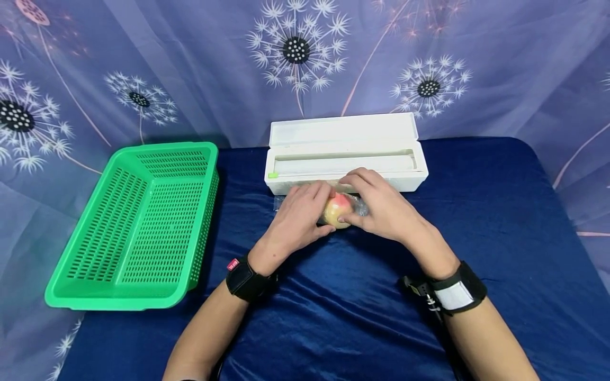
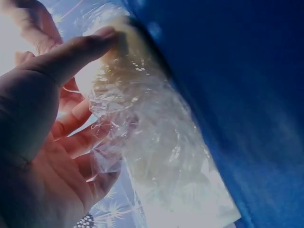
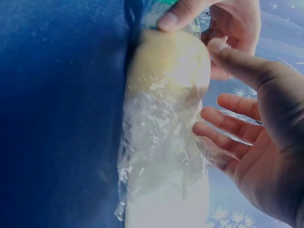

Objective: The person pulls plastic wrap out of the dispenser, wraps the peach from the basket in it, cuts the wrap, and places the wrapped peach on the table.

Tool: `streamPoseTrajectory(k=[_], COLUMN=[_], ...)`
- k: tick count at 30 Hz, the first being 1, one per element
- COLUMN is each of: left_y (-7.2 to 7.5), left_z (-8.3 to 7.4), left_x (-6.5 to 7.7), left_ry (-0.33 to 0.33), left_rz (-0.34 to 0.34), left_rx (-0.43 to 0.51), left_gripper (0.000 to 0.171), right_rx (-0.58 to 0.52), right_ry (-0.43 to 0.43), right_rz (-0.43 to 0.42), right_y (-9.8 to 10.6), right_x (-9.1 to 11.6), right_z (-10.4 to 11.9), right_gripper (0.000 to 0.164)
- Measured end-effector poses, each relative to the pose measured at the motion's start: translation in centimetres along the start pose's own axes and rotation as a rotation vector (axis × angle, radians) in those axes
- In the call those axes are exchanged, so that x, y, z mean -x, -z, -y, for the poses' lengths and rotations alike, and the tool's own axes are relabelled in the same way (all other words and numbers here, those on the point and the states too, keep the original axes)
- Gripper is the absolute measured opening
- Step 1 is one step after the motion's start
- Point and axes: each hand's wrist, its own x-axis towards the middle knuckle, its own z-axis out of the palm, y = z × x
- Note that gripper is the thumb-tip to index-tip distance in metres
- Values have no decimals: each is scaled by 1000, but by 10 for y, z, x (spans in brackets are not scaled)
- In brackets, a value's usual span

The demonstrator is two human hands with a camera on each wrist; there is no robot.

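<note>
A round yellow and red fruit [image 1: 335, 210], with clear plastic wrap [image 3: 159, 118] over and around it, rests on the blue cloth against the front of a white wrap box [image 1: 345, 182]. My left hand [image 1: 301, 214] holds the fruit from the left, thumb on its near side and fingers bent behind it. The right hand [image 1: 381, 206] touches the fruit with its thumb, while its loosely spread fingers [image 3: 228, 128] lie by the edge of the wrap. In the left wrist view the crumpled wrap [image 2: 137, 104] stretches along the box; the fruit's far side is hidden.
The wrap box's lid [image 1: 343, 130] stands raised at the back, and a white roll [image 1: 345, 165] lies inside. A small green piece [image 1: 272, 174] sits on its left front edge. To the left is a green perforated basket [image 1: 193, 275]. A patterned curtain [image 1: 209, 69] hangs behind the table.
</note>
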Motion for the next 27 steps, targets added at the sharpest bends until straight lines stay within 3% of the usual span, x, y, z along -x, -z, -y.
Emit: streamPoseTrajectory(k=[8, 15, 20, 27], left_y=[9, 14, 19, 27], left_z=[-11, -21, -25, -24], left_x=[2, 6, 9, 10], left_ry=[-46, -108, -108, -81], left_rz=[51, 8, -19, -23], left_rx=[-49, -119, -146, -130], left_gripper=[70, 59, 56, 62], right_rx=[39, 94, 95, 48], right_ry=[10, -34, -51, -2], right_rz=[-18, 46, 75, 55], right_y=[2, -1, -3, -6], right_x=[1, 3, 3, 3], right_z=[1, 2, 4, 6], right_gripper=[96, 109, 102, 81])
